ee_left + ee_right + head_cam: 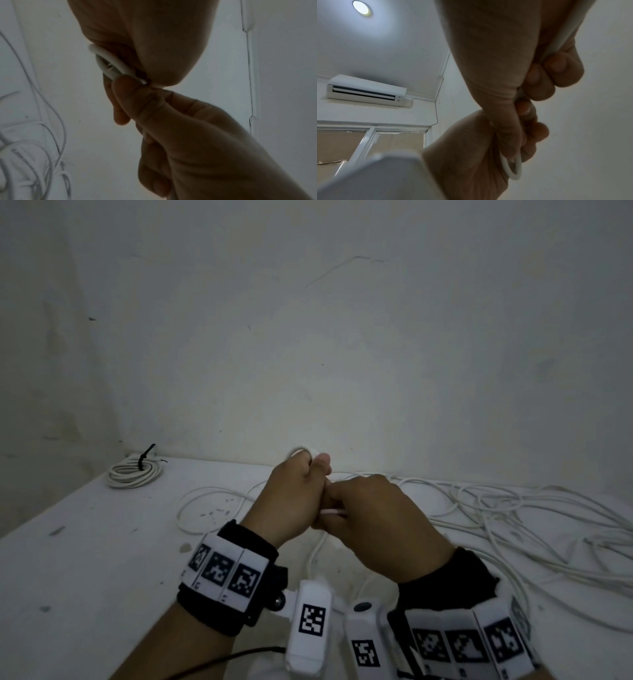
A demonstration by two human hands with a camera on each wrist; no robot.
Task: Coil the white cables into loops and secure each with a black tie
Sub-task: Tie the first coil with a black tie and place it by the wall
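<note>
White cable (334, 511) is held between both hands above the surface (85, 559). Left hand (294, 501) is curled round a small first loop, whose top shows above the fist. Right hand (373, 522) pinches the next run of the same cable, touching the left. The remaining length trails into a loose tangle (513, 508) at the right. One finished coil (134, 472), bound with a black tie (143, 460), lies at the far left corner. Judged step: starting a second coil. To do it well, feed even turns of matching size into the left fist, let the line untwist through the right fingers, and draw slack gradually so the tangle does not knot
</note>
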